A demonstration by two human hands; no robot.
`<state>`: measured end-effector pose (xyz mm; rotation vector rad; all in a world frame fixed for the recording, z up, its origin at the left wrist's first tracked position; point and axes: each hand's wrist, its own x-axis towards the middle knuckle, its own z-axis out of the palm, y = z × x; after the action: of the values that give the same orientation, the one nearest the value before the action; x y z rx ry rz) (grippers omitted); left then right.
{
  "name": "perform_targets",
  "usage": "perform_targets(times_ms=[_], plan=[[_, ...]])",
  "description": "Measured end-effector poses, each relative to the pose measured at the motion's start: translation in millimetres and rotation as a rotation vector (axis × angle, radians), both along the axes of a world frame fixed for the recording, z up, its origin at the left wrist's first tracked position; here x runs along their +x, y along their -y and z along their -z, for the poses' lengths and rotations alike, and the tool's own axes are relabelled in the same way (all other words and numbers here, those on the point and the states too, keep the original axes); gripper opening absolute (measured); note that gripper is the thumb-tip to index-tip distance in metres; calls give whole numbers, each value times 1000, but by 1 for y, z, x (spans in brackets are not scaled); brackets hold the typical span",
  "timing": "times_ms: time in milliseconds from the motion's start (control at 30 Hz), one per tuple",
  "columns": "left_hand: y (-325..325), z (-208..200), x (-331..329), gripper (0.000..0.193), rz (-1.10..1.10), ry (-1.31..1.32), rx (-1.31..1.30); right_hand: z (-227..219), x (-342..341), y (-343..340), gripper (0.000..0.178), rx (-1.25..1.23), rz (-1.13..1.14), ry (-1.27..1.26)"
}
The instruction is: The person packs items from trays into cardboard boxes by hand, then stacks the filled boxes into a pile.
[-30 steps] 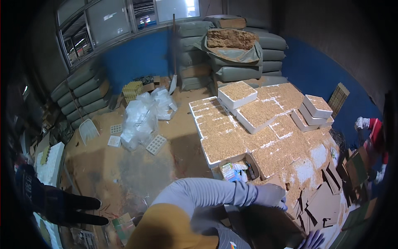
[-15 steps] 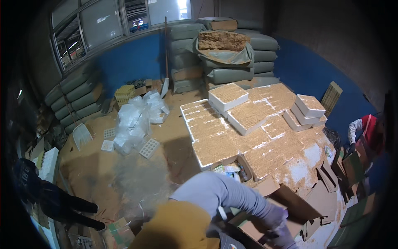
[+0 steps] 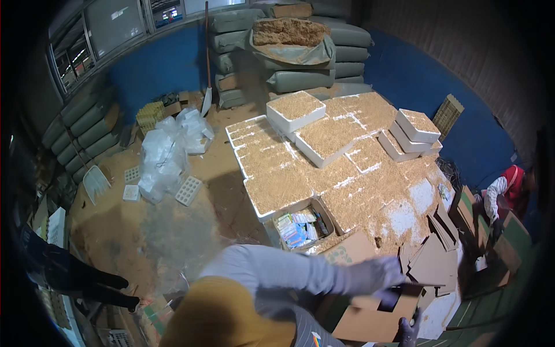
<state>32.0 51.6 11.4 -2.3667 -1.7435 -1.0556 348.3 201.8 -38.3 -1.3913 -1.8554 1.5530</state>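
Observation:
A brown cardboard box (image 3: 370,321) with raised flaps stands in front of me at the lower right. My left hand (image 3: 378,276), in a purple-grey glove below a grey sleeve, reaches across to the box's far flap. Motion smears its fingers, so its grip cannot be made out. At the box's right edge is my right hand (image 3: 409,332), gloved too, with thumb and fingers apart beside the cardboard; its wrist lies out of the picture. Just beyond my left forearm, a small open carton (image 3: 330,224) holds colourful packets and a dark bottle.
White foam boxes (image 3: 298,122) filled with sawdust-like material cover the large area ahead. Flattened cardboard (image 3: 433,263) lies to the right, near a co-worker in a red vest (image 3: 511,184). Clear plastic bags (image 3: 165,159), a shovel (image 3: 207,101) and stacked sacks (image 3: 300,80) stand farther off.
The view has shifted, bringing the packet carton fully into sight. My left arm has stretched farther right and up over the box. My right hand has come into view at the box's edge.

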Motion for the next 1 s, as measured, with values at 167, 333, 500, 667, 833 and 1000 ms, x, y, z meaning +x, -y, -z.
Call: perform_targets(times_ms=[167, 333, 500, 667, 833, 1000], plan=[[45, 98, -7, 120, 446, -218, 269, -59, -33, 16, 33, 9, -218, 122], [-35, 129, -48, 51, -117, 793, -179, -137, -61, 32, 41, 370, -354, -4], [24, 105, -23, 45, -423, 399, -565, -22, -49, -3, 42, 360, -147, 146], [138, 89, -157, 50, -1126, 561, 329, -46, -62, 15, 44, 130, 57, 208], [238, 211, -251, 76, -1837, 1117, 302, -3, -81, -17, 40, 76, -64, 20], [162, 200, -271, 96, -1468, 1551, 272, 13, -32, -19, 36, 48, 73, -140]])
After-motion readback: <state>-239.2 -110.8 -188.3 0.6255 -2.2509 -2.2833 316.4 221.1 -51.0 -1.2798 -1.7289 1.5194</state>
